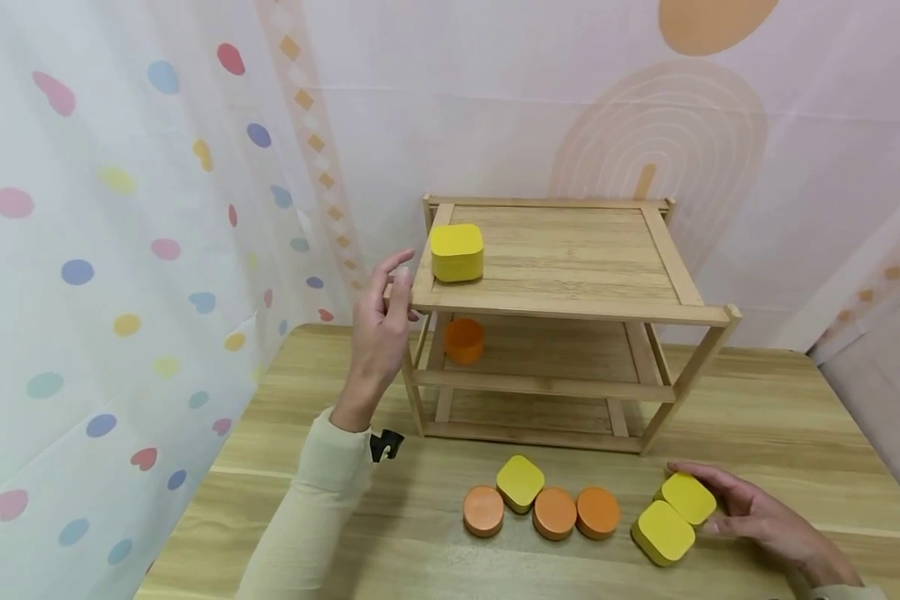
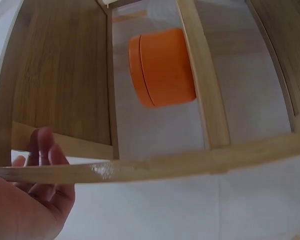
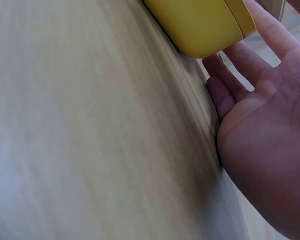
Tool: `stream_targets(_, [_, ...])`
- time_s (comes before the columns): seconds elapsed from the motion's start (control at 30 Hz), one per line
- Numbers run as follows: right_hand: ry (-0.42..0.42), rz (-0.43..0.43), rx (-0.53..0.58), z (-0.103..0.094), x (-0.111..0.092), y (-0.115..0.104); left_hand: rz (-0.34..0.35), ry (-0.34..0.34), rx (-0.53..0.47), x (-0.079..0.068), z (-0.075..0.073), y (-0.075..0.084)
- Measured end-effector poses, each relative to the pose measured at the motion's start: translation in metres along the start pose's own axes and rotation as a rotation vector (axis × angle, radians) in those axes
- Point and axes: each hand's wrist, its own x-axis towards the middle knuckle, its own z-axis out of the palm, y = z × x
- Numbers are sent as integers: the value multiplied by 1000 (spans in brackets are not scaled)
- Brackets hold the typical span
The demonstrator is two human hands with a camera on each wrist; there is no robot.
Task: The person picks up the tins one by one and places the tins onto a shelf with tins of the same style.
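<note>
My left hand holds the left edge of the small wooden shelf. In the left wrist view its fingers bend behind a wooden bar. A yellow rounded box stands on the top board beside this hand. One tier lower sits an orange round box. On the table at the right, two yellow boxes lie against each other, a nearer one and a farther one. My right hand lies beside the farther one, thumb and fingers spread about its right side, the palm apart from it.
In front of the shelf, another yellow box lies among three orange round boxes on the wooden table. A patterned curtain hangs behind and to the left.
</note>
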Motion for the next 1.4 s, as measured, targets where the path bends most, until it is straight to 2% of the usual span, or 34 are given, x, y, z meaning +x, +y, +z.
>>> stream_targets(0.17, [-19,8,-18,0,4,0,3,40,-86,4,2,-1])
stream_targets(0.33, [-11,30,-20,1,4,-1,46,70,-137,5,4,-4])
stream_targets(0.63, [34,39,-63,-1,0,-8,113,133,-134,8,16,-8])
stream_targets(0.93, [61,29,-48,-2,-4,-5,124,165,-133,7,22,-10])
stream_targets(1.4, [134,129,-46,5,-1,-4,135,194,-121,3,21,-15])
